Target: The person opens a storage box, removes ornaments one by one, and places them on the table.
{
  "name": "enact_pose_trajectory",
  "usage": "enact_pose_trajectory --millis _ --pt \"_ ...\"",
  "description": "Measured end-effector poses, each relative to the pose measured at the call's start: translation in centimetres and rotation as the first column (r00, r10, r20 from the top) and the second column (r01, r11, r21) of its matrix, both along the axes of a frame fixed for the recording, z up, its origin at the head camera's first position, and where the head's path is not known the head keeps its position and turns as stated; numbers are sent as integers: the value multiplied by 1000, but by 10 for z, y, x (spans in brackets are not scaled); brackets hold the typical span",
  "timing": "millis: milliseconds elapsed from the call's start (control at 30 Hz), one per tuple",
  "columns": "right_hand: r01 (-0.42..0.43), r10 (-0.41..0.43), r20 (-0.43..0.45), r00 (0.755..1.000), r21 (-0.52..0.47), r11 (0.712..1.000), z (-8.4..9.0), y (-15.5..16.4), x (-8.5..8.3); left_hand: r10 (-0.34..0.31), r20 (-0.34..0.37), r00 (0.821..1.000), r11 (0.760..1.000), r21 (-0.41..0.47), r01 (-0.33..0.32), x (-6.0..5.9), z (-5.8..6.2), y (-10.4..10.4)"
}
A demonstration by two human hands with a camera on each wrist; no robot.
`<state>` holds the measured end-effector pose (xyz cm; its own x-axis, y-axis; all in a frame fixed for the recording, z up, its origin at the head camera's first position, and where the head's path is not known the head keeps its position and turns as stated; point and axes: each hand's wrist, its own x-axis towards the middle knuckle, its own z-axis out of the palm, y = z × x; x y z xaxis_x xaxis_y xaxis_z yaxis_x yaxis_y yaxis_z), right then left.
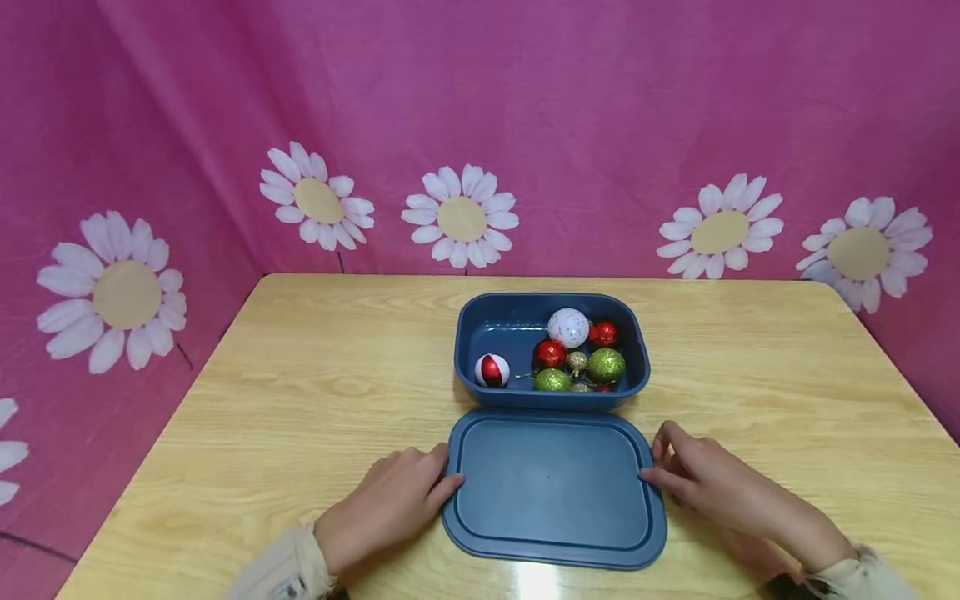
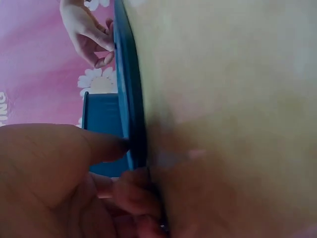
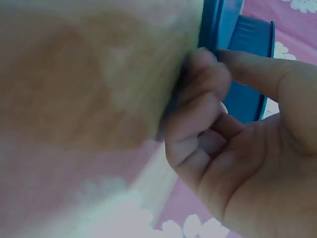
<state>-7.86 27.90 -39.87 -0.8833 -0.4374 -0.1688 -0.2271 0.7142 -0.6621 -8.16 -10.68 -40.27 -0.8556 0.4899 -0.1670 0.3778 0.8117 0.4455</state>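
A dark blue rectangular lid point(image 1: 551, 483) with rounded corners lies in front of a matching box point(image 1: 551, 401). My left hand point(image 1: 390, 502) pinches the lid's left edge, thumb on top and fingers curled at the rim; the left wrist view has the thumb point(image 2: 106, 146) against the lid point(image 2: 130, 74). At the opposite edge my right hand point(image 1: 716, 483) pinches the rim between thumb and curled fingers point(image 3: 198, 106). Inside the box are a speckled white ball point(image 1: 568, 327), a red-and-white ball point(image 1: 492, 371), shiny red balls point(image 1: 551, 354) and glittery green balls point(image 1: 606, 365).
Small gold balls point(image 1: 577, 361) lie among the others in the box. The wooden table point(image 1: 315, 375) reaches back to a pink curtain point(image 1: 570, 125) printed with white flowers, which also hangs along both sides.
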Motion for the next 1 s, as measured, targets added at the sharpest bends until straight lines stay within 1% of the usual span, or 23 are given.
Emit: enact_pose_trajectory --millis 67,167,233,300,367,400,467,533,600,700,800,900,1000 --pt "28 -26 -33 999 51 998 5 -3 -4 -8 24 1000 1000 -6 8 -8 3 0" --pt "75 -64 -97 993 115 991 17 -10 -12 -3 9 1000 1000 -9 3 -21 11 -3" --pt "96 -72 -162 984 145 985 26 -15 -18 33 -24 999 999 12 -33 -30 17 -9" --pt "105 -68 -230 971 156 982 37 -19 -25 75 -60 995 997 39 -72 -39 27 -16" --pt "109 -56 -300 952 162 981 46 -21 -33 114 -69 991 991 82 -109 -47 36 -22" --pt "110 -49 -345 937 161 981 50 -23 -37 123 -78 989 988 106 -114 -50 41 -25" --pt "115 -38 -427 904 157 981 56 -24 -43 123 -99 987 982 158 -106 -58 48 -28" --pt "120 -28 -492 870 156 980 61 -26 -50 118 -113 987 973 213 -93 -66 53 -26" --pt "122 -18 -527 850 163 979 63 -29 -57 107 -135 985 963 259 -69 -74 56 -22" --pt "116 3 -522 853 196 974 63 -36 -68 95 -132 987 950 309 -50 -88 55 -12" --pt "106 37 -505 862 251 962 56 -44 -76 70 -108 992 944 329 -31 -99 47 0" --pt "99 53 -489 871 280 955 42 -50 -79 33 -63 998 946 324 -11 -102 34 8" --pt "83 37 -461 886 238 968 30 -53 -81 13 12 1000 943 334 -16 -100 23 12"
